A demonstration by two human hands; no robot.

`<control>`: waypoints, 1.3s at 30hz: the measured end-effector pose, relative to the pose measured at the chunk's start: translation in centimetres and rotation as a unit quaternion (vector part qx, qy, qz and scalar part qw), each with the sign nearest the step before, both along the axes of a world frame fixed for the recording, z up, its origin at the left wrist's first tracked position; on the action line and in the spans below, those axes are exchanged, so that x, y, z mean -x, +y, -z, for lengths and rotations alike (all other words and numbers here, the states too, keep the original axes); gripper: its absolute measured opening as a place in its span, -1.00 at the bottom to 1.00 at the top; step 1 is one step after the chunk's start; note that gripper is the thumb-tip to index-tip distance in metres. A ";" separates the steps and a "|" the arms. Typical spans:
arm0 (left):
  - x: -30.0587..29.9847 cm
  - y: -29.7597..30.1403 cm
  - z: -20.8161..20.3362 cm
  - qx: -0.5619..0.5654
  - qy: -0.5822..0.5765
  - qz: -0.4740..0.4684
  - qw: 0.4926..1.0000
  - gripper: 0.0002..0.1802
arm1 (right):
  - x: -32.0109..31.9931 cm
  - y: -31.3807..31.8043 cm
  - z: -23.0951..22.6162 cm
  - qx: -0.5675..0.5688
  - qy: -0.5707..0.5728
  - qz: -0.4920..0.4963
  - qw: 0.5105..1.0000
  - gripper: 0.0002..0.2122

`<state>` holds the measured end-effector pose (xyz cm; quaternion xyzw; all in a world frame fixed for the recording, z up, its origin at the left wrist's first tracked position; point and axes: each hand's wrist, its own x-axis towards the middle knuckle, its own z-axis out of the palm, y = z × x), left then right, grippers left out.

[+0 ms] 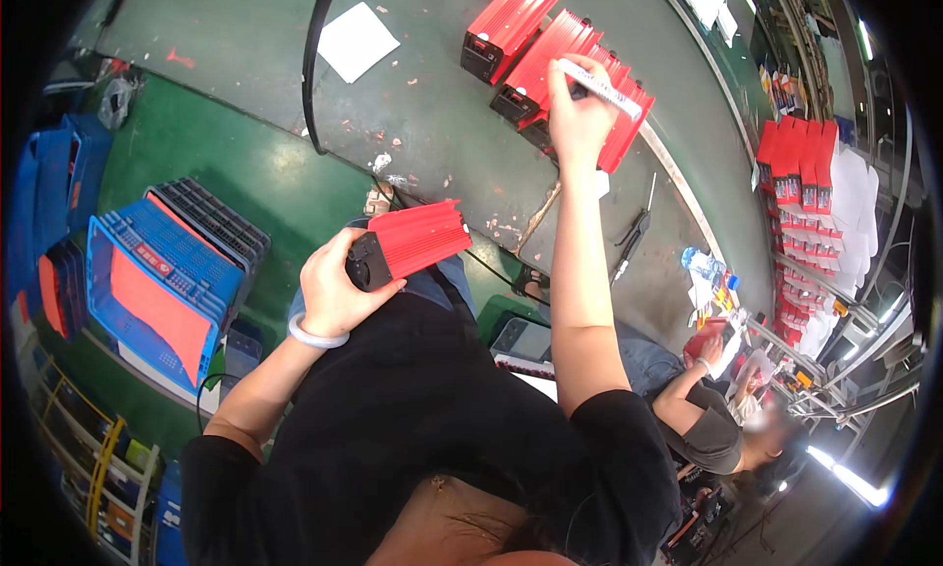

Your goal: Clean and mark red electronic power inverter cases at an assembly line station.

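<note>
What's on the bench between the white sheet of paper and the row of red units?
In the head view, only bare green bench with small scattered scraps lies between the white sheet and the red units.

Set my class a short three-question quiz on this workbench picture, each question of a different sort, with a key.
1. True or false: the left hand holds a red ribbed box by its black end.
2. What does the right hand hold? A) white marker B) scissors C) tape
3. Fill in: the right hand is over a row of red boxes on the ____ workbench.

Key: 1 true; 2 A; 3 green.
</note>
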<state>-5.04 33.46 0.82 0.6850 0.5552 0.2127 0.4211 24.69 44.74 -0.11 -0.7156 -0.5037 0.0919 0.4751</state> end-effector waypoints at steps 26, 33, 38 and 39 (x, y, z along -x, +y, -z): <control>0.6 0.1 0.3 0.004 -0.006 -0.016 1.000 -0.41 | 1.0 1.8 0.9 -0.016 -0.106 -0.038 0.994 -0.82; 0.7 -0.1 0.5 0.004 -0.010 -0.014 1.000 -0.41 | 1.1 2.2 0.9 0.035 -0.117 -0.018 0.992 -0.83; 0.7 -0.1 0.6 0.006 -0.004 -0.017 1.000 -0.40 | 1.2 2.3 1.2 0.031 -0.150 -0.021 0.988 -0.82; 0.7 -0.1 0.6 0.005 -0.005 -0.016 1.000 -0.40 | 1.1 2.2 1.5 0.031 -0.150 -0.021 0.988 -0.82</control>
